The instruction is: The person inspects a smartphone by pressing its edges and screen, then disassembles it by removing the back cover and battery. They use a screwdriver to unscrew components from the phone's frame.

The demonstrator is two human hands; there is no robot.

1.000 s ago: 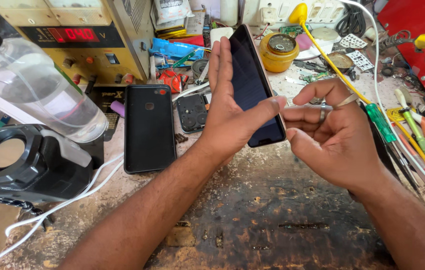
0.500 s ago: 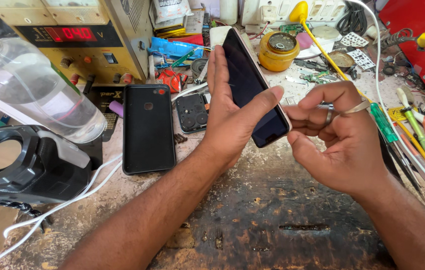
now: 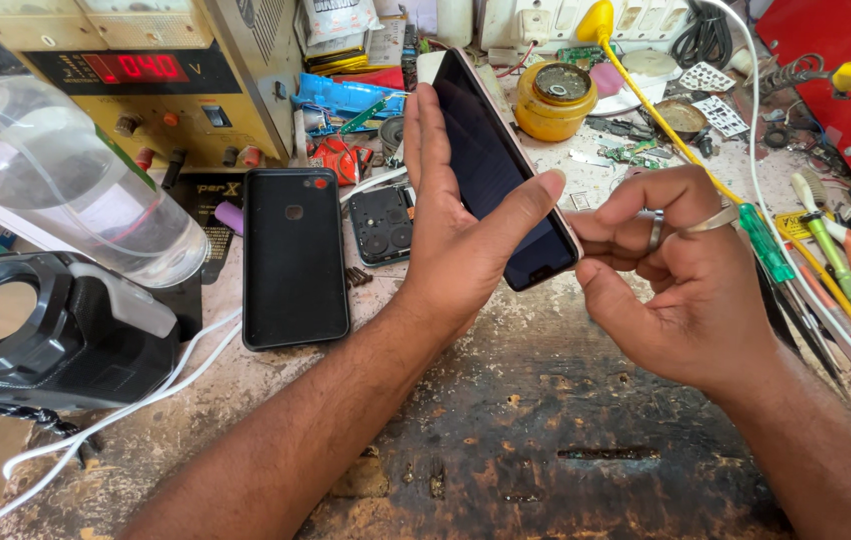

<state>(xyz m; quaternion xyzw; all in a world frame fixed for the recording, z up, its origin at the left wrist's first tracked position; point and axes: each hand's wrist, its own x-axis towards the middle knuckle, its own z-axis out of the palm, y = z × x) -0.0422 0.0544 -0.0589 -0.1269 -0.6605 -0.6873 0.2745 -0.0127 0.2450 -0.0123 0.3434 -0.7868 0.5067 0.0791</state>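
Observation:
My left hand (image 3: 460,235) grips a dark-screened smartphone (image 3: 500,165), tilted on edge above the worn workbench, thumb laid across the screen and fingers behind it. My right hand (image 3: 680,275), a ring on one finger, is curled at the phone's lower right edge with its fingertips touching it; whether it pinches a small tool there is hidden. A black phone back cover (image 3: 293,255) lies flat to the left of my left hand. A small black camera-bezel part (image 3: 380,223) lies between the cover and my left hand.
A yellow power supply with a red display (image 3: 135,70) stands at the back left, a clear plastic bottle (image 3: 65,190) and a black magnifier lamp (image 3: 40,330) at left. A round yellow tin (image 3: 555,100) sits behind the phone. Screwdrivers and tweezers (image 3: 815,270) lie at right.
The phone has tipped a little further, its lower end swinging right toward my right hand, whose fingers have closed in on the phone's lower edge.

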